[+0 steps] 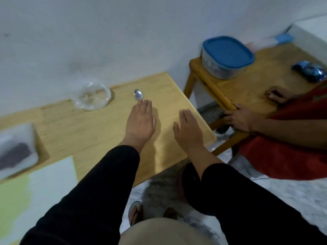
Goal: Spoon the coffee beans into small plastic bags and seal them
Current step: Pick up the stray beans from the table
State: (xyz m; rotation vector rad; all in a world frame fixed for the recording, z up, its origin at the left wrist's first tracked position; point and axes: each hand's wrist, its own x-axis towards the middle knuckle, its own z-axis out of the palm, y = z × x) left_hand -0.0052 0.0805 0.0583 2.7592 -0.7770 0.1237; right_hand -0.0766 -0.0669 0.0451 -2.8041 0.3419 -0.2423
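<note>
The wooden table (pixel 92 131) carries a blurred bag of dark coffee beans (pixel 16 152) at its left edge and crumpled clear plastic bags (pixel 91 99) near the far edge. Both the left hand (pixel 140 119) and right hand (pixel 188 128) lie flat, fingers straight, grasping nothing. The left fingertips touch the spoon (pixel 138 94), which looks light, stiff and slippery, best pinched by its hidden handle.

The single head-worn camera looks steeply down and forward from above the wooden table (pixel 88 128), close to its near right corner, taking in the far edge at the wall (pixel 106 41) and the floor (pixel 283 191) below.
</note>
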